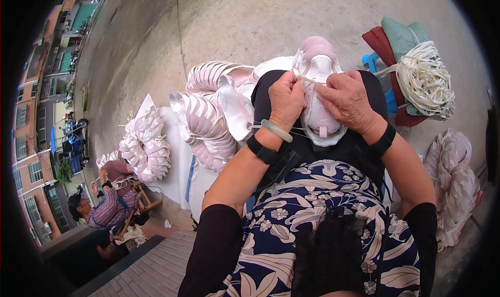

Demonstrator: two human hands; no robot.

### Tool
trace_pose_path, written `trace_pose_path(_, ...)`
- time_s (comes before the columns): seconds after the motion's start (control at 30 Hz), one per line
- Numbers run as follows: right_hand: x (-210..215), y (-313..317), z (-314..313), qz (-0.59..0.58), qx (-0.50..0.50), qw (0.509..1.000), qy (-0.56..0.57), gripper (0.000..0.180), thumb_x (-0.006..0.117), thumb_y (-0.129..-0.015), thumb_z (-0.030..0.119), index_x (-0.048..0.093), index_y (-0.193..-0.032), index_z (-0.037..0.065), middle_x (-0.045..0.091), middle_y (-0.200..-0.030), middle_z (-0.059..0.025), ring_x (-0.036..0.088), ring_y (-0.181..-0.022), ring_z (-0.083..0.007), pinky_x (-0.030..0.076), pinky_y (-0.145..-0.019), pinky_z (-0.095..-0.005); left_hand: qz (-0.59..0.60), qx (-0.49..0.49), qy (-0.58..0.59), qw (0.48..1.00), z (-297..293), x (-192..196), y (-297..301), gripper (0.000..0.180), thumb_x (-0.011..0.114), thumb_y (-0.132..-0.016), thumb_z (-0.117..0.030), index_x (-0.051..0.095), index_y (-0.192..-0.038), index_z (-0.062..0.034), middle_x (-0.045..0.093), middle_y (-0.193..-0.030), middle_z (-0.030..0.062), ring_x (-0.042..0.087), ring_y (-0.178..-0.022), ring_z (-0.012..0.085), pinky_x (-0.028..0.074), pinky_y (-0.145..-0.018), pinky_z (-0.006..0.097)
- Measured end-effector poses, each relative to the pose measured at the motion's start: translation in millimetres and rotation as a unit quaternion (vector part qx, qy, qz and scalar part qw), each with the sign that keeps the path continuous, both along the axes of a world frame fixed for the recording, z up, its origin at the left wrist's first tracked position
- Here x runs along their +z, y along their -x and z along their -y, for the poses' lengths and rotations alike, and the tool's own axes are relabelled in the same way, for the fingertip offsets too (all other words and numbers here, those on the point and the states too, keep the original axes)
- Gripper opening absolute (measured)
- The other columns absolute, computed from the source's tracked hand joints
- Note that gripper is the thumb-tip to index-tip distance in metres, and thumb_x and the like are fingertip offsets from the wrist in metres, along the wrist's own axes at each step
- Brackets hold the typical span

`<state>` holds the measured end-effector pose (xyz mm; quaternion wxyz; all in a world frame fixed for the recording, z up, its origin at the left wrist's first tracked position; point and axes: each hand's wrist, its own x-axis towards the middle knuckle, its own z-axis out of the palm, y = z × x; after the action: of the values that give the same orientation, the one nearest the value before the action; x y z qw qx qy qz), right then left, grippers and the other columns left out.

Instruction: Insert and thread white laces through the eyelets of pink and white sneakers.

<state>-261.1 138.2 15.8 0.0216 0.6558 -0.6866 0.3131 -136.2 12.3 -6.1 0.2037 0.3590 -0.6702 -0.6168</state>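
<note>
In the head view, a pink-and-white sneaker upper (315,112) is rested on the lap. A white shoelace (312,81) is pinched by the left hand (286,99); the right hand (350,99) is set against the upper, its exact grip indiscernible.

Upper (319,46) on lap (263,91) (lace bundle (427,78) right)

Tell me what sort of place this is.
Probably an open-air yard or roadside where shoe parts are handled: concrete ground, a row of buildings with a blue vehicle nearby, and pink-and-white shoe uppers stacked in bundles.
</note>
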Motion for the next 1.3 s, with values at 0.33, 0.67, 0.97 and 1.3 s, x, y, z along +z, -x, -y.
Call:
trace_pose_path(0.33, -5, 0, 1, -0.048, -0.011, 0.999, 0.01, 0.025, 0.064, -0.075, 0.017, 0.063, -0.1, 0.011, 0.052, -0.079, -0.0033, 0.054, -0.074, -0.0186, 0.035, -0.074, -0.0369, 0.007, 0.014, 0.091, 0.996, 3, -14, 3, 0.009, 0.058, -0.081, -0.004, 0.055, -0.076, 0.0016, 0.057, -0.058, 0.0111, 0.055, -0.051, 0.0132, 0.044, -0.05, 0.03)
trace_pose_path(0.67, -7, 1, 2, 0.003, -0.024, 1.0, 0.004, 0.027, 0.064, -0.074, 0.016, 0.064, -0.101, 0.011, 0.053, -0.077, -0.003, 0.054, -0.074, -0.0189, 0.035, -0.073, -0.0363, -0.006, 0.001, 0.146, 0.989, 3, -16, 5, 0.007, 0.058, -0.08, -0.005, 0.054, -0.078, 0.0003, 0.056, -0.062, 0.0173, 0.059, -0.055, 0.0267, 0.045, -0.053, 0.033)
trace_pose_path(0.97, -8, -1, 2, 0.016, -0.028, 0.999, 0.003, 0.026, 0.064, -0.075, 0.016, 0.064, -0.1, 0.01, 0.053, -0.078, -0.0037, 0.055, -0.077, -0.0206, 0.035, -0.074, -0.0365, 0.02, -0.102, 0.336, 0.936, 16, -3, 14, 0.008, 0.06, -0.079, -0.007, 0.058, -0.08, 0.0001, 0.059, -0.062, 0.015, 0.059, -0.055, 0.0209, 0.046, -0.054, 0.032)
trace_pose_path(1.3, -10, 0, 1, 0.04, -0.045, 0.998, -0.006, 0.025, 0.064, -0.074, 0.013, 0.064, -0.099, 0.011, 0.054, -0.078, -0.0039, 0.055, -0.077, -0.0214, 0.035, -0.072, -0.036, 0.037, -0.045, 0.349, 0.935, 6, 1, 16, 0.011, 0.063, -0.076, -0.011, 0.059, -0.076, -0.001, 0.059, -0.066, 0.0152, 0.059, -0.059, 0.0285, 0.047, -0.057, 0.035)
